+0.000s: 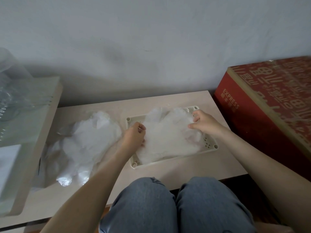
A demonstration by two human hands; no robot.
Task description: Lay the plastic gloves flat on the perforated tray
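On the low table (185, 169) before my knees, I am spreading a layer of plastic gloves (168, 138) over the perforated tray (212, 146). My left hand (134, 137) is pinching the film's left edge with curled fingers, and my right hand (204, 122) is pinching the far right edge, thumb sticking out. I am judging this stuff nearly weightless, limp, slick and clingy, likely to crumple or drift, so I am taking it by the edges and pulling gently outward. I am counting one tray, one red box (269, 106) at my right, and one loose heap (87, 142) of more gloves lying left of the tray. The clear layers are merging, so I cannot count single gloves.
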